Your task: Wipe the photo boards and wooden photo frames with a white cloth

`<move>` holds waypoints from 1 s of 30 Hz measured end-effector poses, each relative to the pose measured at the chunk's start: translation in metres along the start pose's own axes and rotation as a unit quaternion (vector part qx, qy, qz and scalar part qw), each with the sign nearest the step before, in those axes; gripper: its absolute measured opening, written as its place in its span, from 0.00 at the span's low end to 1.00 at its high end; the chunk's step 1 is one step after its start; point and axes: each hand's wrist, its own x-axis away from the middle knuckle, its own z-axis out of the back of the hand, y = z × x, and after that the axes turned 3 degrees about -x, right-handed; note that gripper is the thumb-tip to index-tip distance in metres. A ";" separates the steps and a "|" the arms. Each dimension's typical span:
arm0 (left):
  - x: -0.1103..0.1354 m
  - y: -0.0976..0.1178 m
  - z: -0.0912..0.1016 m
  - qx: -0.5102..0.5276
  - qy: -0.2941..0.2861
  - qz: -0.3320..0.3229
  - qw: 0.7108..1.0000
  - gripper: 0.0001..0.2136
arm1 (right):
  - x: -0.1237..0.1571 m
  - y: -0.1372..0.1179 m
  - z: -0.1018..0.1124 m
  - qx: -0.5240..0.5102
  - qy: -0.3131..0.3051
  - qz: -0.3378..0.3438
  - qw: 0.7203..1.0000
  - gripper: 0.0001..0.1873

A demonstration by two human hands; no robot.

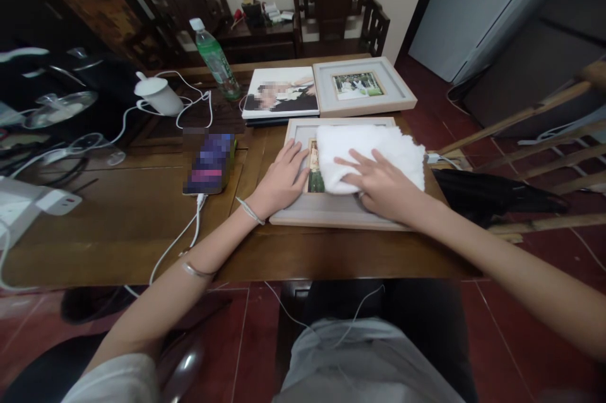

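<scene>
A light wooden picture frame (331, 216) with a grey mat lies on the table in front of me. My left hand (283, 180) rests flat on its left side, fingers stretched out and apart, beside the small photo (315, 179) in the middle. A folded white fluffy cloth (398, 153) covers much of the frame's right part and some of that photo. Over the cloth is my right hand (379, 182), its fingers spread on top and its lower edge gathered near the thumb, holding it against the frame.
Behind lie a second picture frame (398, 90) and a white-edged photo panel (279, 90). To the left are a green-labelled bottle (215, 59), a lidded white cup (158, 96), a charging phone (209, 163) and a power strip (59, 201). White cables cross the table (142, 226).
</scene>
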 end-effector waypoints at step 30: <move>0.000 0.001 0.001 0.002 -0.009 0.004 1.000 0.21 | 0.003 -0.002 -0.006 -0.014 0.021 0.024 0.999 0.26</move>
